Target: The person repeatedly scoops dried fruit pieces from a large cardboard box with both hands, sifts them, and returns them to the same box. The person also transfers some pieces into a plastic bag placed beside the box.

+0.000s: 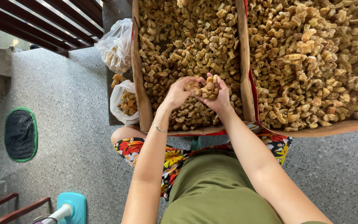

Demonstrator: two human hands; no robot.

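Two large cardboard boxes stand in front of me, both heaped with small golden-brown crispy chunks. Over the near part of the left box my hands meet. My right hand is cupped palm-up around a handful of chunks. My left hand presses against it from the left, fingers curled around a few pieces. A thin bracelet sits on my left wrist. The right box holds larger, paler chunks and neither hand touches it.
Two clear plastic bags partly filled with chunks lie left of the boxes. A dark mat with a green edge lies on the speckled grey floor. A teal fan base stands at lower left.
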